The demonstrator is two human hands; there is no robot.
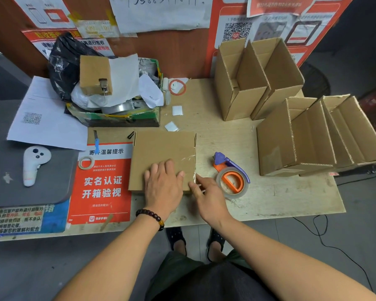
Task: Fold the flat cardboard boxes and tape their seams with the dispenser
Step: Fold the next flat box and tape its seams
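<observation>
A folded cardboard box (161,151) stands bottom-up on the table (226,135) in front of me, with clear tape shining along its right edge. My left hand (163,183) lies flat on the box's near part, fingers straight. My right hand (208,196) is at the box's near right corner, its fingers touching the taped edge. The tape dispenser (231,177), purple and orange with a clear roll, lies on the table just right of my right hand, apart from it.
Two open folded boxes (256,83) stand at the back right, and several more (317,135) lie at the right edge. A cluttered carton (117,114) with a black bag sits behind. A white controller (34,164), a small tape roll (85,162) and a red notice (102,183) lie to the left.
</observation>
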